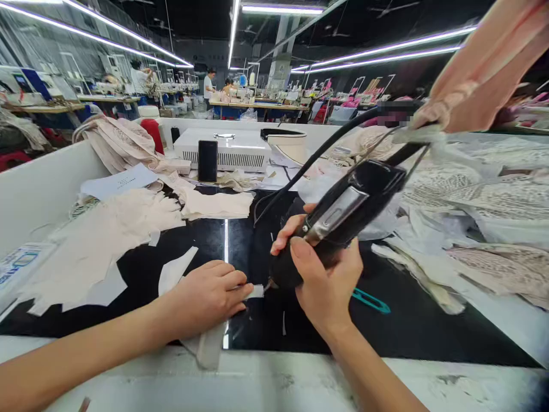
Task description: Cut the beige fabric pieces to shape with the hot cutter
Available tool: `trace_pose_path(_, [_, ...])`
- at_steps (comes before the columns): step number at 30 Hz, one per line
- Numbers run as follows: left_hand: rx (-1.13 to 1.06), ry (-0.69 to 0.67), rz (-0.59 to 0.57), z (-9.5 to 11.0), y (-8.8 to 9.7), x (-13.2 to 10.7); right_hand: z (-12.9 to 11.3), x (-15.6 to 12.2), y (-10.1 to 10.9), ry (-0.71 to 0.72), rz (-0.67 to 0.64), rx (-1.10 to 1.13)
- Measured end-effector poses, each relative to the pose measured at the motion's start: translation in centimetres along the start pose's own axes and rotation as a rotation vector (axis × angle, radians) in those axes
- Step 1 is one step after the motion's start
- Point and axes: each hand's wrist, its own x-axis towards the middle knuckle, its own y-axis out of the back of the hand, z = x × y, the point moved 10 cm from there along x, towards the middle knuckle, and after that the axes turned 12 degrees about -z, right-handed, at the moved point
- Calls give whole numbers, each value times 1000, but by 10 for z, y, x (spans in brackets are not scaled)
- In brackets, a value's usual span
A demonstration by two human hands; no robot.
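My right hand [323, 280] is wrapped round a black corded hand tool [343, 214], its tip pointing down at the black glass table top [386, 326]. My left hand [210, 294] lies with fingers pressed on a small white strip of fabric [256, 291] right beside the tool's tip. A longer pale strip [210, 346] runs from under that hand over the table's front edge. The tool's black cable [317, 151] loops up and away to the right.
Beige cut fabric pieces [107, 229] cover the left of the table; lace pieces [480, 194] pile up on the right. Teal thread snips [371, 301] lie right of my wrist. A white box unit [231, 150] and black phone [207, 161] stand behind. People work at far benches.
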Motion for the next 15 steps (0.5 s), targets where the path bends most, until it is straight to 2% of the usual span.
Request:
trace_pose_path(8, [2, -4, -20, 1, -1, -1, -9, 10, 7, 54, 53, 24])
trace_pose_path(15, [3, -4, 3, 1, 1, -1, -4, 9, 2, 69, 15, -28])
